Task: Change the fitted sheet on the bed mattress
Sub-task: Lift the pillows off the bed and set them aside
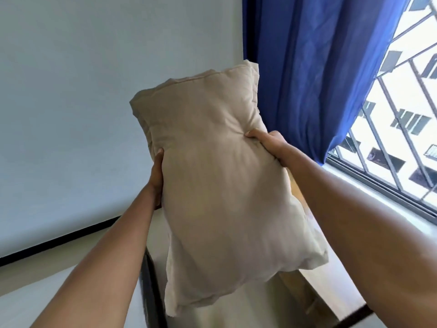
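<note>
Reaching forward and up, both bare arms stretch away from the camera and hold a beige pillow (pixel 220 185) in the air in the middle of the scene. It stands on end and leans a little to the left. The left hand (pixel 156 178) clasps the pillow's left edge about halfway up, thumb pressed into the near face. The right hand (pixel 272 144) grips the right edge slightly higher, thumb dug in so the fabric dimples. On both hands the fingers wrap round to the far side and are hidden behind the stuffing.

Behind the pillow, a pale wall (pixel 82 102) with a black baseboard (pixel 59 242) fills the far left. A blue curtain (pixel 307 67) hangs at the far right beside a barred window (pixel 406 129). Below the pillow's lower end sits a dark-edged frame (pixel 147 275); I cannot tell what furniture it belongs to.
</note>
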`<act>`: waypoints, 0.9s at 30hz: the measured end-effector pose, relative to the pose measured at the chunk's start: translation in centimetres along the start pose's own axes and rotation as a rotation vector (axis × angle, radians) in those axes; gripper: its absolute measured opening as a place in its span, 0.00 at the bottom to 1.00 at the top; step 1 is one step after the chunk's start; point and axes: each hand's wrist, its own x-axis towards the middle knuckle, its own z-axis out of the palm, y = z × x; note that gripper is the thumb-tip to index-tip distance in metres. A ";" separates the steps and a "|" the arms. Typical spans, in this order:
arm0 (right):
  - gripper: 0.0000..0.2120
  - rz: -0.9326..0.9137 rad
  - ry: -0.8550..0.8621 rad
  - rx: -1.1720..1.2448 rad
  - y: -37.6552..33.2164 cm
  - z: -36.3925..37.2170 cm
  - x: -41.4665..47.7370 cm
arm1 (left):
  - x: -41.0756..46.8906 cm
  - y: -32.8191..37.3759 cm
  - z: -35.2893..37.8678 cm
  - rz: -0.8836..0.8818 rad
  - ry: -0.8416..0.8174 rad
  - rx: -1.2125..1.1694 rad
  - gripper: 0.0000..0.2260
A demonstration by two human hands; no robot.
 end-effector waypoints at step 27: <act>0.44 0.148 0.110 -0.905 7.6 -1.0 52.2 | 51.9 -11.9 21.5 -0.459 -0.019 -0.010 0.63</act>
